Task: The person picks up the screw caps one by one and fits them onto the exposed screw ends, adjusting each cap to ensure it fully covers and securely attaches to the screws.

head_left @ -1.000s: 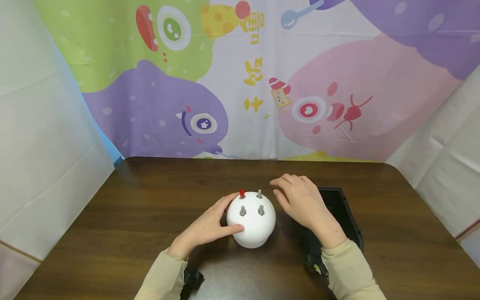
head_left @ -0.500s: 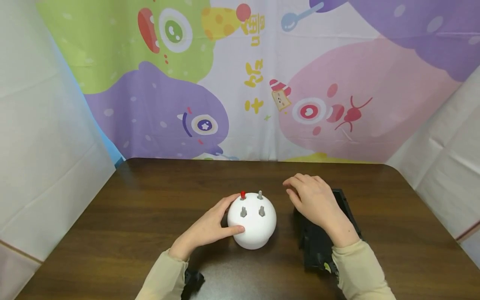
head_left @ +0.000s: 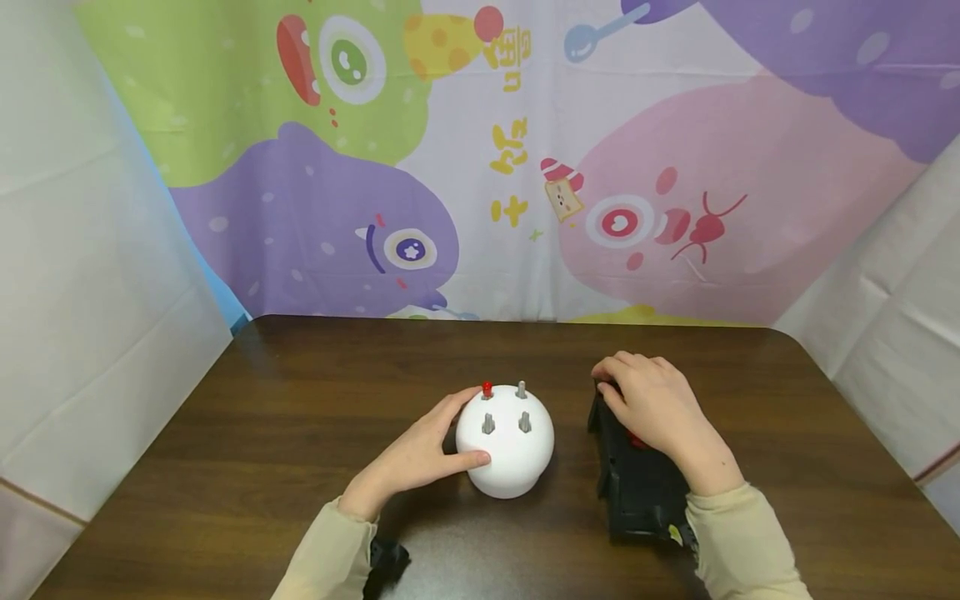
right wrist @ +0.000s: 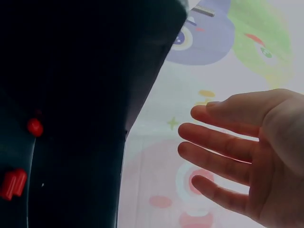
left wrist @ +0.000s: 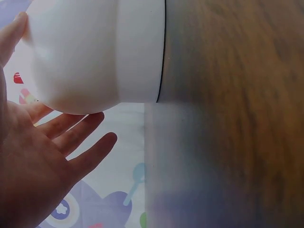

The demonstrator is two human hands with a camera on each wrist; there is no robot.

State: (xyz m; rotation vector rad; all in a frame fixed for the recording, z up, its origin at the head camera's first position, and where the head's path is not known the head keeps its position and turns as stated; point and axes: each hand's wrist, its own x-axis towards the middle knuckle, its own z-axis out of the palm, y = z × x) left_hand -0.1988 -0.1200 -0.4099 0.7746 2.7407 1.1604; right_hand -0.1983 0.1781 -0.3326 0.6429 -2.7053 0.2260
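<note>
A round white dome stands on the table with upright metal studs on top; a small red cap covers the far left stud. My left hand holds the dome from the left, thumb on the near side and fingers round the far side. In the left wrist view the dome lies between thumb and fingertips. My right hand is over the far part of a black tray, fingers extended and holding nothing. Inside the tray, small red caps show in the right wrist view.
The brown wooden table reaches back to a cartoon-printed curtain. Beside my left sleeve lies a black object. A yellow-green mark shows at the tray's near end, partly behind my right sleeve.
My right hand has moved right, from beside the dome to over the black tray. Red now shows in the tray under it. My left hand stays on the dome.
</note>
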